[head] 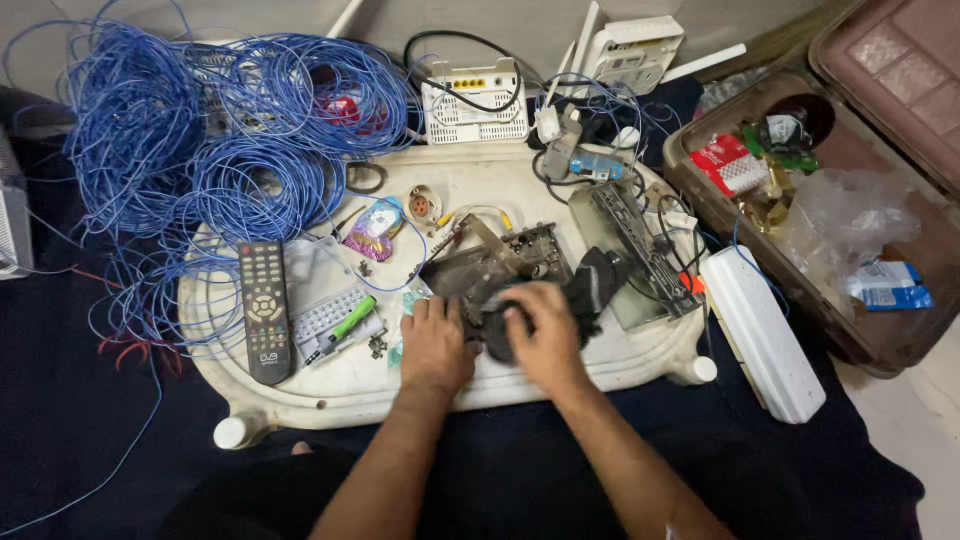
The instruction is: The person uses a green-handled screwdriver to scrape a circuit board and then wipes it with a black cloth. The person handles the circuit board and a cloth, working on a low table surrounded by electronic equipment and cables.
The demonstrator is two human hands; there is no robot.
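Working hands: we are pressing both hands onto a dark, round, blurred part [500, 325] lying at the near middle of the white tray [600, 372].
Left hand: our left hand [436, 343] is lying half-curled beside the part, fingertips touching its left edge; we cannot tell whether it is really gripping.
Right hand: our right hand [545, 335] is curling over the part's top, fingers closing round it, though blur is hiding how tightly.
Just behind the hands: a brownish metal chassis with a circuit board [500, 262] is touching the dark part, and a black lump [597, 280] is sitting just right of it.
Left of the hands: a green-handled screwdriver [345, 325] is lying on a grey keypad, with a black remote control [264, 310] beside it.
Right edge: a long white plastic box [762, 332] is resting off the tray, near an open brown case [880, 345] holding packets and bags.
Far left: we are seeing blue wire coils [200, 140] spilling over the tray's rim.
Far back: two white routers [476, 103] are standing beyond the tray.
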